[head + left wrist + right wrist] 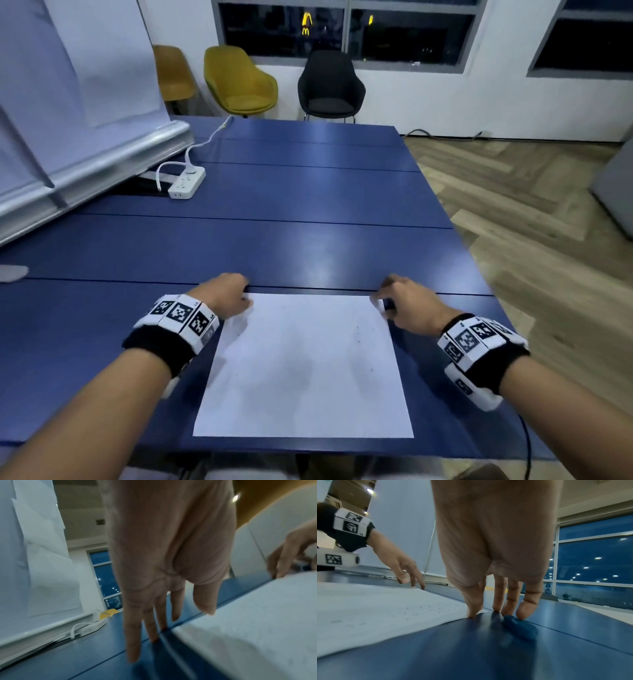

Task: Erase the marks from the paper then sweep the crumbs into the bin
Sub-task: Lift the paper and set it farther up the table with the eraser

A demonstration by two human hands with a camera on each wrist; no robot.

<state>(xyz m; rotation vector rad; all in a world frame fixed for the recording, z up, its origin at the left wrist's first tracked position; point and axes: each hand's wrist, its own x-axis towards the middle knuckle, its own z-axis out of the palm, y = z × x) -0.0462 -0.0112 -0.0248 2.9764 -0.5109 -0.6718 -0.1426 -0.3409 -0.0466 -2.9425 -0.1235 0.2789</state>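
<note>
A white sheet of paper [305, 370] lies flat on the blue table [308, 212], near its front edge. Small dark crumbs [358, 334] dot the sheet's right side and show as specks [419, 609] in the right wrist view. My left hand [245, 291] is at the far left corner, its straight fingers [154, 628] touching the table beside the paper [257, 615]. My right hand [394, 294] is at the far right corner. Its thumb touches the paper's edge, and two fingertips rest on a dark blue eraser [522, 628] lying on the table. I see no bin.
A white power strip [186, 181] with its cable lies at the back left, next to a leaning white board [68, 102]. Yellow chairs [239, 82] and a black chair [329, 85] stand past the far edge. Wooden floor [513, 205] lies to the table's right.
</note>
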